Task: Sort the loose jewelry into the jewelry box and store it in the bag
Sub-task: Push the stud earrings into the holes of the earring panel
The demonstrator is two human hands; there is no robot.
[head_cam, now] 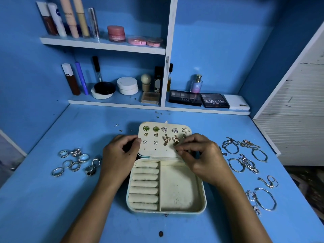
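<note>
From the head view, the jewelry box (165, 186) lies open on the blue desk (52, 207) before me, its earring panel (163, 139) tilted up at the back. My left hand (121, 153) curls round the panel's left edge, thumb on its face. My right hand (201, 153) pinches something tiny at the panel's lower right; I cannot tell what. Rings (77, 162) lie left, bracelets (245, 158) right

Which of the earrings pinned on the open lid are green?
The two diamond-shaped earrings at the left end of the lid's top row: they have green stones, while the other earrings there are silver or gold coloured.
</note>
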